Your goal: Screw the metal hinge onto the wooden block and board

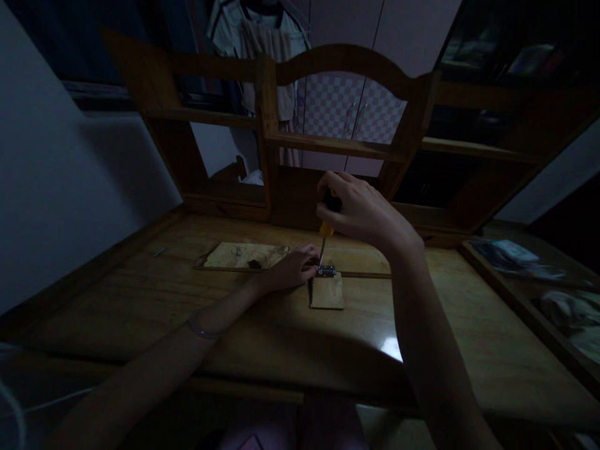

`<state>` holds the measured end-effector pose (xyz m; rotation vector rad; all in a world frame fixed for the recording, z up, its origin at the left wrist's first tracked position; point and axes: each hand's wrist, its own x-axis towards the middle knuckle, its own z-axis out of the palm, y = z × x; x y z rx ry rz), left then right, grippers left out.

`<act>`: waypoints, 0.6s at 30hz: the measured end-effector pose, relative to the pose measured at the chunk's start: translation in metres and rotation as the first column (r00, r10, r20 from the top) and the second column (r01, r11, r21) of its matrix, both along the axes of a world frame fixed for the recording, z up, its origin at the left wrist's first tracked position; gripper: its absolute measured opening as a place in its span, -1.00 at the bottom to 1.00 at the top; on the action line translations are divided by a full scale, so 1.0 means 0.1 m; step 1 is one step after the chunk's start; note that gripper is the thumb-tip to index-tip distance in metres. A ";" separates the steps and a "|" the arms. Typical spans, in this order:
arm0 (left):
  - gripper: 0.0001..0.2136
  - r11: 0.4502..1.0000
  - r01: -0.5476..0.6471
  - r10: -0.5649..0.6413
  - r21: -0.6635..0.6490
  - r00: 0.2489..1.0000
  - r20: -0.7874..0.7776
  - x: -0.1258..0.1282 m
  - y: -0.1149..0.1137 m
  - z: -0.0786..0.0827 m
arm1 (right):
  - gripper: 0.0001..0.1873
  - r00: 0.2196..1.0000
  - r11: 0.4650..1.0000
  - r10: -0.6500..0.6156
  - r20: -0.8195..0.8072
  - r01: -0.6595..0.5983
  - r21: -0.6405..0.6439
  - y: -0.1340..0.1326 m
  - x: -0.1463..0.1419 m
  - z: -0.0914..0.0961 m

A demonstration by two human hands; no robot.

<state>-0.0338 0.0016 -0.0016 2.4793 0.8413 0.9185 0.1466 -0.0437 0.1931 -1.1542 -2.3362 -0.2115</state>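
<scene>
My right hand (359, 209) is closed round the black and yellow handle of a screwdriver (327, 228), held upright. Its tip rests on a small metal hinge (326, 270) at the top edge of a small wooden piece (327, 292) lying on the wooden desk (140, 300). My left hand (294, 267) lies on the desk just left of the hinge, fingers curled and pinching at it beside the screwdriver shaft. A bangle sits on my left wrist.
A flat wooden board (244, 255) lies to the left behind my left hand. A wooden shelf unit (328, 147) rises at the back of the desk. Papers (510, 256) lie on the right side. A grey wall bounds the left.
</scene>
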 end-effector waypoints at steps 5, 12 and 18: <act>-0.90 1.000 0.025 -0.025 -0.005 0.999 0.021 0.00 0.00 0.02 | -0.81 1.000 0.999 -0.013 -0.004 0.013 0.030 0.00 -0.01 0.01; -0.92 0.999 0.031 -0.029 -0.035 0.998 0.048 -0.01 0.01 0.01 | -0.75 1.000 0.999 0.003 -0.001 -0.003 0.044 -0.03 -0.01 0.00; -0.93 0.999 0.046 -0.044 -0.026 0.997 0.070 -0.01 0.02 -0.02 | -0.85 1.000 0.997 -0.005 -0.022 0.006 0.074 0.01 -0.01 0.00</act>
